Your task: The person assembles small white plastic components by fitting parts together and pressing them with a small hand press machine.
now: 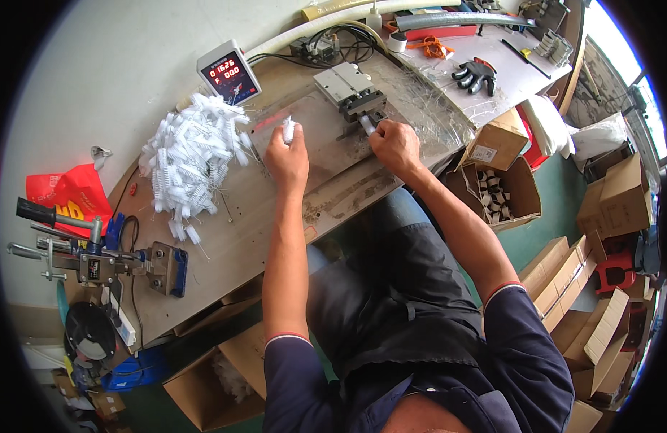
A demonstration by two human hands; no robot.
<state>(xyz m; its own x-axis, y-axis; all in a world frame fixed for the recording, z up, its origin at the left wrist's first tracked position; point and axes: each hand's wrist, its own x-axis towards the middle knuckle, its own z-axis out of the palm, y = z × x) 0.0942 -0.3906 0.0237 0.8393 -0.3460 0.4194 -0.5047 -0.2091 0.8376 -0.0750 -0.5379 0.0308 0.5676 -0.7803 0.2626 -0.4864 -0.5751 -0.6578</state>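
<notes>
White brush upright in left hand, fingers closed round it, over the bench. Right hand closed, gripping a white piece at the front of the metal clamp. Step looks like working a piece at the clamp; next move likely calls for a steady, straight grip, fingertips clear. Brush pile left. Right, carton holds short curved pieces; under bench, open box has whitish, unclear stuff.

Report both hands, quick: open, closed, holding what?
Left hand: closed, holding a small white brush.
Right hand: closed on a white piece at the metal fixture.
</notes>
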